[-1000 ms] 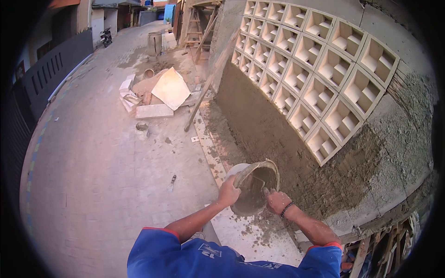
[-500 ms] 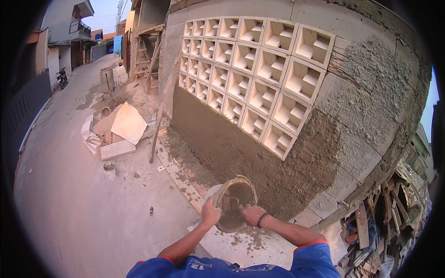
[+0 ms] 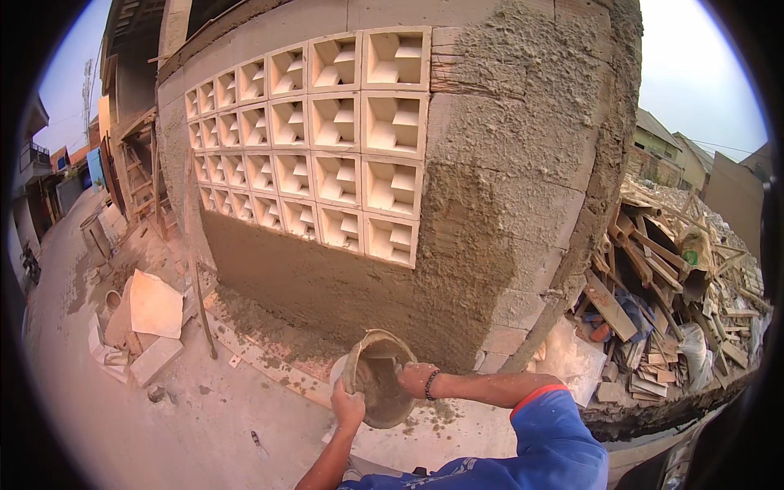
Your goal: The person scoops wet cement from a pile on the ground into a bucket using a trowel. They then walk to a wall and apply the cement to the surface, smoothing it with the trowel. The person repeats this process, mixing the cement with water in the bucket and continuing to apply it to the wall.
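"Grey mortar (image 3: 381,394) coats the inside of the bucket (image 3: 352,370). State the bucket's position."

"Below the panel of cream hollow blocks (image 3: 316,140), under its lower right part. The mouth is tilted, not level."

"Left hand (image 3: 349,405)?"

"Gripping the bucket's near-left rim, fingers closed. The forearm rises steeply from the lower edge of view."

"Right hand (image 3: 417,380)?"

"Closed, thumb foremost, at the bucket's mouth. It holds a trowel (image 3: 394,358); the fingers hide most of the handle. The wrist carries a dark bracelet (image 3: 432,385); the forearm runs nearly level, elbow out to the right, into a blue sleeve (image 3: 552,429) with red trim."

"Surroundings, referenced to the panel?"

"Right: a heap of scrap wood (image 3: 645,278). Left and lower: a leaning pole (image 3: 198,298), then a pale sheet (image 3: 157,304)."
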### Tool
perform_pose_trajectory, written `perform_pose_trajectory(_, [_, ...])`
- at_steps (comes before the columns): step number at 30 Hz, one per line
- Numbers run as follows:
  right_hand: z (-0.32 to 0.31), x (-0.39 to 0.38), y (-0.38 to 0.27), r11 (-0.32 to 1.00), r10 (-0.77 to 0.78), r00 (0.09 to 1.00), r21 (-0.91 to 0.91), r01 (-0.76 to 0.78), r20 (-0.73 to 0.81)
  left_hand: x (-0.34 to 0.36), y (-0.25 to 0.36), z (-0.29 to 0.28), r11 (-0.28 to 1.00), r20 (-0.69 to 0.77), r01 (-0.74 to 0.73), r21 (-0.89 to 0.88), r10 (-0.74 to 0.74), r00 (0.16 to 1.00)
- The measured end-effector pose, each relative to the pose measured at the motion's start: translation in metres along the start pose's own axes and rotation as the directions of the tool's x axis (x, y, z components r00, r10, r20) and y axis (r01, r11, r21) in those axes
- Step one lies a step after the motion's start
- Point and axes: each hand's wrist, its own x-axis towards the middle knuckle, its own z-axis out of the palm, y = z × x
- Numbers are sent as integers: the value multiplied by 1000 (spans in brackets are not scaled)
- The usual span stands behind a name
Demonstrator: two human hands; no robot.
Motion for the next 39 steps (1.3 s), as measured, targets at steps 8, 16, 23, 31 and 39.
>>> perform_pose_trajectory(8, [67, -1, -31, 995, -85, 968, 75, 69, 235, -8, 1, 20, 992, -12, -84, -94, 83, 996])
perform_pose_trajectory(16, [12, -16, -12, 987, 30, 998, 158, -20, -63, -17, 12, 5, 975, 112, -37, -220, 63, 992])
perform_pose_trajectory(23, [44, -38, -34, 983, -49, 995, 183, 33, 88, -4, 7, -8, 950, 99, -32, -311, 66, 993])
perform_pose_trajectory(31, [-24, -8, 3, 982, 128, 990, 145, -120, -50, 8, 11, -17, 955, 68, -14, -298, 36, 997])
perform_pose_trajectory(39, [-4, 14, -32, 987, -73, 983, 157, 46, 170, 17, -12, 2, 973, 53, -77, -220, 90, 995])
